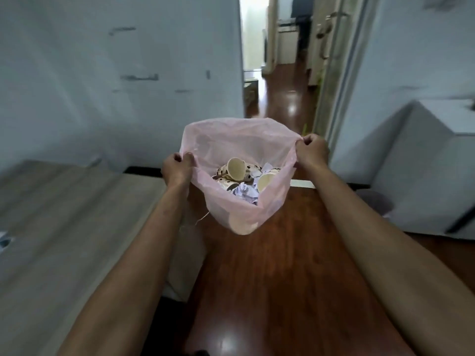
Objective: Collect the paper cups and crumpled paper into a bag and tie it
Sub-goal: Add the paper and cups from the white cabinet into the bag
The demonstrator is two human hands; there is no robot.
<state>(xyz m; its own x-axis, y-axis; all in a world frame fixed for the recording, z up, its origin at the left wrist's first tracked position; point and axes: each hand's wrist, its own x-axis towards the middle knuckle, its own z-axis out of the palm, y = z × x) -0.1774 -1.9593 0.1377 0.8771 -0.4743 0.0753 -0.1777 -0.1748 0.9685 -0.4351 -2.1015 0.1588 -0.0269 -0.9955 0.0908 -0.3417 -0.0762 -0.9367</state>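
Two bare forearms reach forward; the left hand [177,168] and right hand [312,150] each pinch the rim of the pink bag [239,217], holding it open above the floor [282,265]. Cups [236,167] and paper [245,194] lie inside. The thin film could tear, or a slipping pinch could spill everything before tying.

Wooden floor [295,265] — grey table [64,214], open door [323,42]

Floor [295,265]: glossy reddish-brown wood boards.
Bench [64,214]: pale wood-grain top, left of the floor strip.
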